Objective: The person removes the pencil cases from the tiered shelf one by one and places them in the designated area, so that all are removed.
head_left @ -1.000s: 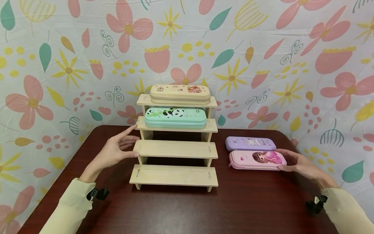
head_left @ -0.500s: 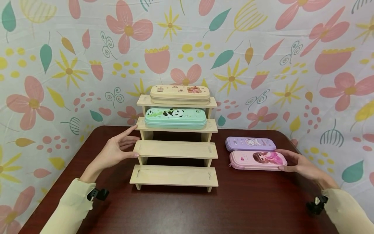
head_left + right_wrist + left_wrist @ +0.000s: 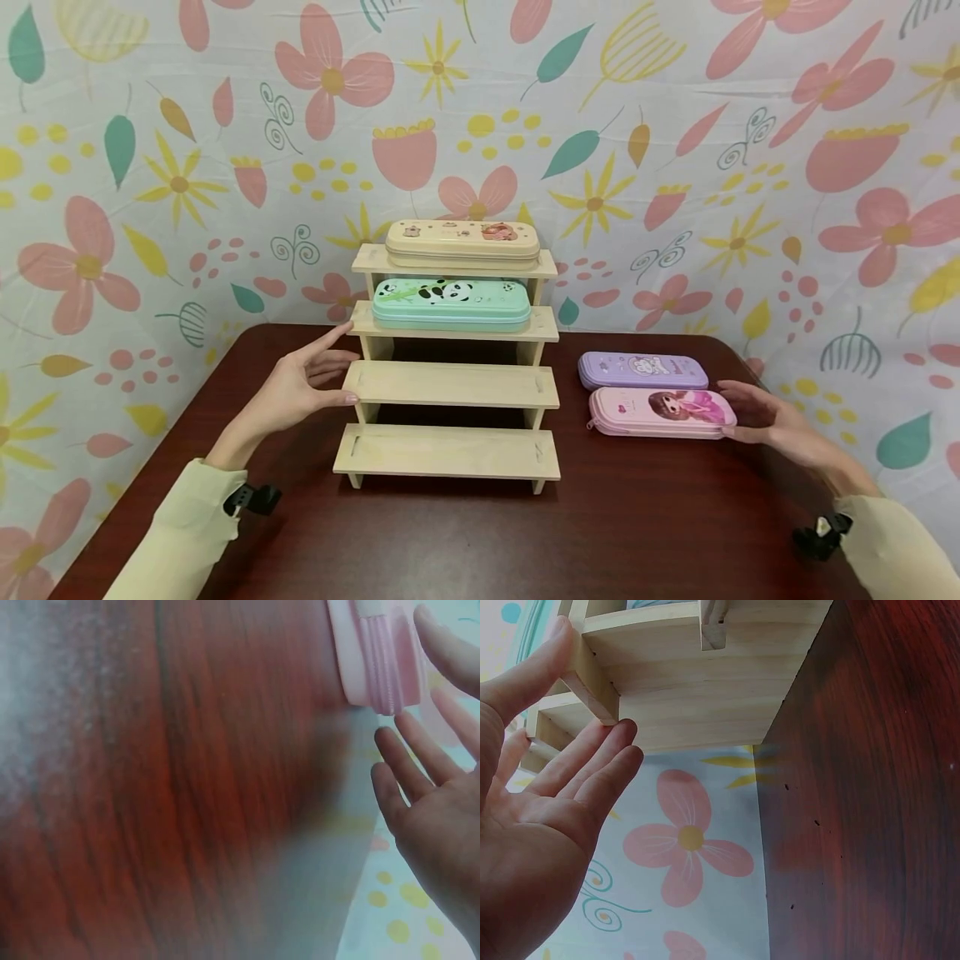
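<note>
A light wooden step rack point(image 3: 450, 383) with stacked shelves stands mid-table. On its top shelf lies a cream pencil case point(image 3: 462, 243), and on the shelf below a mint panda pencil case point(image 3: 452, 302). My left hand point(image 3: 288, 387) rests on the rack's left side, thumb and fingertips touching the shelf ends; the left wrist view shows its fingers point(image 3: 592, 769) nearly straight. At the right, a pink pencil case point(image 3: 660, 412) with a girl picture lies in front of a purple pencil case point(image 3: 643, 370). My right hand point(image 3: 780, 429) is beside the pink case's right end, fingers spread.
The dark red wooden table point(image 3: 480, 542) carries everything. A floral cloth backdrop point(image 3: 480, 100) rises right behind the table and the rack. The two lower shelves point(image 3: 450, 450) have bare tops.
My right hand has drawn slightly right, its fingers loosening from the pink pencil case's end. The left hand, the rack and the pencil cases stay where they were.
</note>
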Motion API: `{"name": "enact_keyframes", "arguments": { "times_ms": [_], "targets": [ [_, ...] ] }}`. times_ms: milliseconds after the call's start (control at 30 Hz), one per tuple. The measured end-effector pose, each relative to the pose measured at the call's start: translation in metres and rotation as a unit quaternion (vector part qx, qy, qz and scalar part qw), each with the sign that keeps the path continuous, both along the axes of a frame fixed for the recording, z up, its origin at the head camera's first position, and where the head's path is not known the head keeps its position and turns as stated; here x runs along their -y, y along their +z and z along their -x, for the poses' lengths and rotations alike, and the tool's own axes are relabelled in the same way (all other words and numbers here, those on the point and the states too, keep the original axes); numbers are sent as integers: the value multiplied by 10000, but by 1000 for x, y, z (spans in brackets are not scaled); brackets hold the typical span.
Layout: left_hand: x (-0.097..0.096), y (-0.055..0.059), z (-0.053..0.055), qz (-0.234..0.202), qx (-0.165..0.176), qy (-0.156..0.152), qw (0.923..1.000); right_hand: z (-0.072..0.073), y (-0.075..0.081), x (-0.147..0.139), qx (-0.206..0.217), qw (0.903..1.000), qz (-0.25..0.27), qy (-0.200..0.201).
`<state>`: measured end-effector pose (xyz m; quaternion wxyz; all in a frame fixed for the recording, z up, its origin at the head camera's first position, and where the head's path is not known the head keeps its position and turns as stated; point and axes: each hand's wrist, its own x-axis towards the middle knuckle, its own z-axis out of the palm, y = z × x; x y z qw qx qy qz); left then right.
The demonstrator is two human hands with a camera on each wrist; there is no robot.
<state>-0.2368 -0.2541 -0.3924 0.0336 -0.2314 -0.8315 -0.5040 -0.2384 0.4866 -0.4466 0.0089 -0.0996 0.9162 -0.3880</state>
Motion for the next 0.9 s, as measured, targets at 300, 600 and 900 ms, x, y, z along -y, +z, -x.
{"name": "enact_keyframes", "arguments": {
  "times_ms": [300, 600, 900],
  "targets": [
    [3, 0, 0, -3, -28, -1, 10000, -5, 23, 19, -1014, 9948, 125, -24],
    [2, 0, 1, -40, -15, -20, 10000, -14, 64, 85, -1232, 9914, 262, 354],
    [2, -3, 2, -32, -57, -19, 10000, -9, 79, 138, -1245, 9868, 547, 884]
  ]
}}
